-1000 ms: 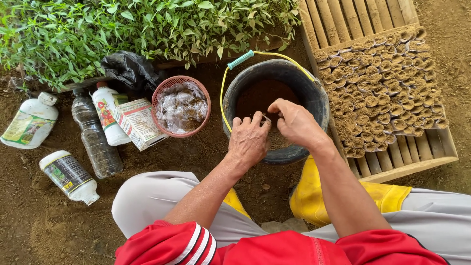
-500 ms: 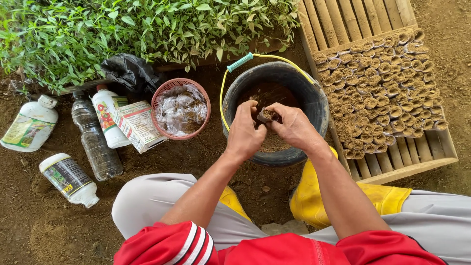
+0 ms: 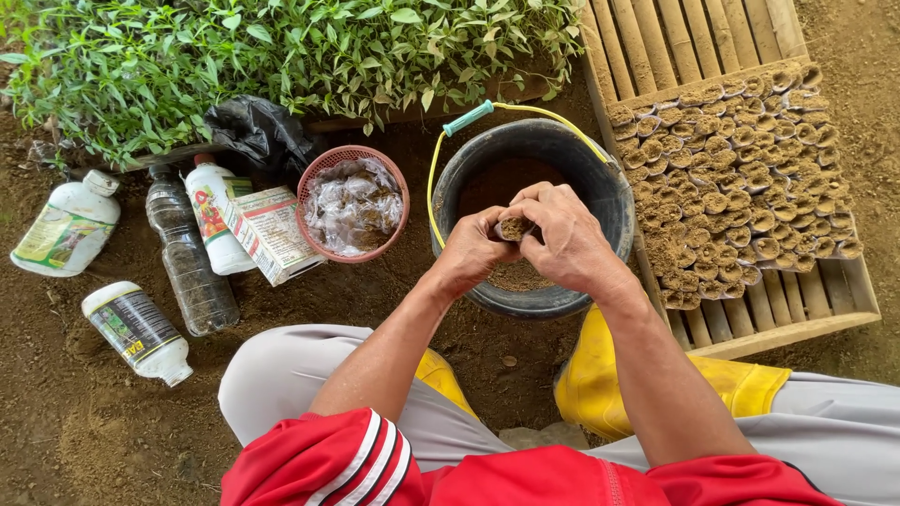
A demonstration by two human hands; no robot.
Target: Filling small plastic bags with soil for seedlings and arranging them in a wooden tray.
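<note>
Both hands meet over a black bucket of brown soil that has a yellow wire handle. My left hand and my right hand together hold a small soil-filled plastic pot bag upright between the fingers, just above the soil. The right thumb and fingers curl around its top. To the right, a bamboo slat tray carries several rows of filled little soil bags.
A pink basket of empty clear bags stands left of the bucket. Beside it lie a carton, white plastic bottles and a clear bottle. Green seedlings fill the back. My yellow boots rest on bare earth.
Both hands came up out of the bucket's soil with the small bag, which is now held higher and closed in between the fingers.
</note>
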